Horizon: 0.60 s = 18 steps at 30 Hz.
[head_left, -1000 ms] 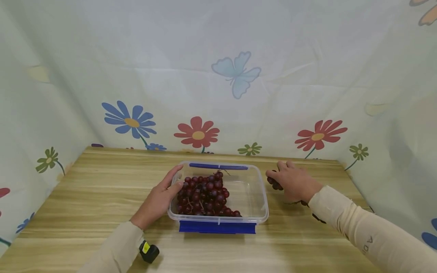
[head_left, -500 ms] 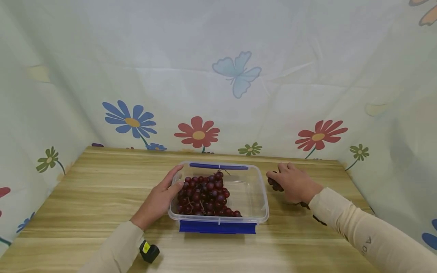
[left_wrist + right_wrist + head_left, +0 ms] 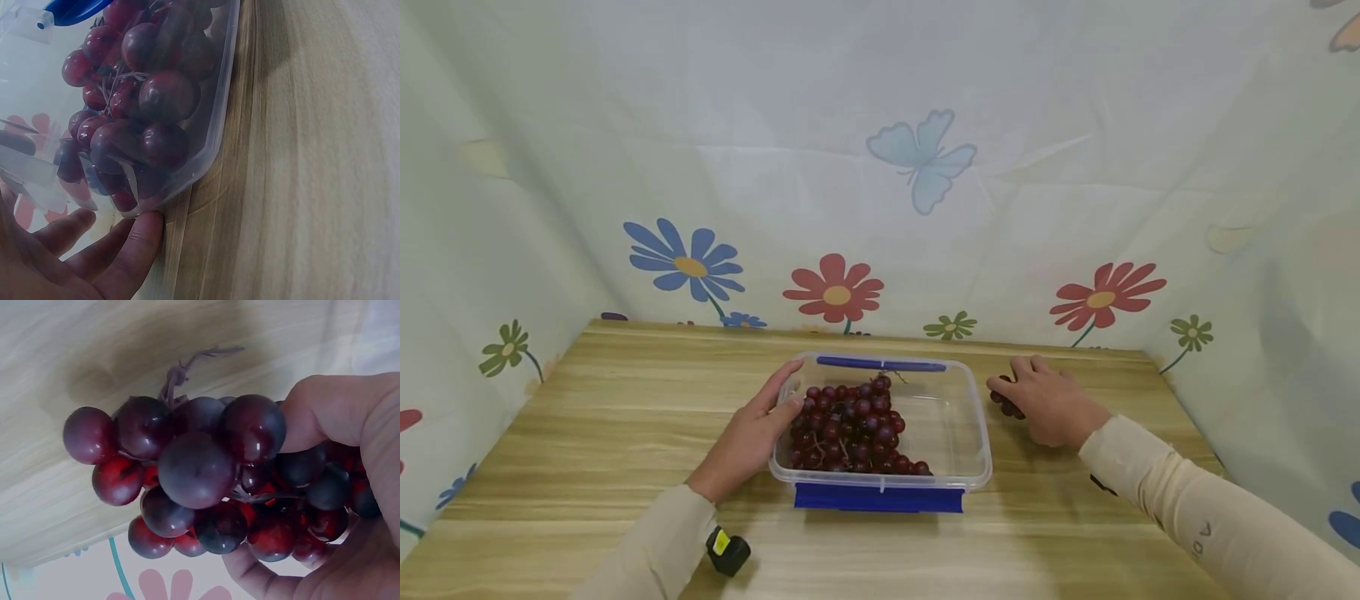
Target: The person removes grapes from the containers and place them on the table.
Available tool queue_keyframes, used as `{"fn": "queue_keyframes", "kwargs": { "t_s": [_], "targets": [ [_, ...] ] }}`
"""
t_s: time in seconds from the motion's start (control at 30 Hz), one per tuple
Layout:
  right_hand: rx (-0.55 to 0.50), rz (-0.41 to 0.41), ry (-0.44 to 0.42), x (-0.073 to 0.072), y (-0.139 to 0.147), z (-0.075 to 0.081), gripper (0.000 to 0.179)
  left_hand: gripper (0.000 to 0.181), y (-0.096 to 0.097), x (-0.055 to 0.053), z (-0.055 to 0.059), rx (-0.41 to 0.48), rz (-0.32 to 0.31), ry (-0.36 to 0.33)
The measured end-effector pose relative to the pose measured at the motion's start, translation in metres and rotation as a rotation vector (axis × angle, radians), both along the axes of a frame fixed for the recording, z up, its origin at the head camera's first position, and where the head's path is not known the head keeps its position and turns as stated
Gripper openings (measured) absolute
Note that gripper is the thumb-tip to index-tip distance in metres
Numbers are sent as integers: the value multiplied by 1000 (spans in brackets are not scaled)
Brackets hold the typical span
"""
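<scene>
A clear plastic storage container [image 3: 947,429] with blue clip latches stands on the table, a bunch of dark red grapes [image 3: 850,429] filling its left part. My left hand [image 3: 748,437] grips the container's left side, thumb over the rim; in the left wrist view, fingertips [image 3: 147,228] touch the outside of the wall low down. Right of the container, my right hand [image 3: 1048,404] holds a second bunch of grapes [image 3: 197,469], mostly hidden beneath the hand in the head view. The right wrist view shows thumb and fingers curled around it, with a stem sticking out.
The wood-grain table [image 3: 625,400] ends at a white curtain [image 3: 760,150] printed with flowers and a butterfly, which also closes off both sides. A black device [image 3: 727,552] with a yellow mark is at the left wrist.
The right hand and its grapes have shifted very slightly; the stem and grapes visible behind the hand earlier are now out of sight. The left hand and container stay in place.
</scene>
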State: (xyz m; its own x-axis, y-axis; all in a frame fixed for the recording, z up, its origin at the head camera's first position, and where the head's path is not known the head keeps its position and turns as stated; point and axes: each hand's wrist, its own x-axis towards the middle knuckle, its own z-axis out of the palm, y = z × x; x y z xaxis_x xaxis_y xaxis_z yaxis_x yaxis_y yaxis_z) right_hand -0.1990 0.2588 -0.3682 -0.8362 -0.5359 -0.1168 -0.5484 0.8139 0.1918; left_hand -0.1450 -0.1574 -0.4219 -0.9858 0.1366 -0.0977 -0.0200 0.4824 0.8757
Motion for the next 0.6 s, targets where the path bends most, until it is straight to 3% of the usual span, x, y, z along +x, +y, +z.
{"fn": "queue_keyframes", "kwargs": {
  "t_s": [0.6],
  "targets": [
    [10, 55, 93, -2, 8, -13, 51, 52, 0, 1, 1, 4, 3, -10]
  ]
}}
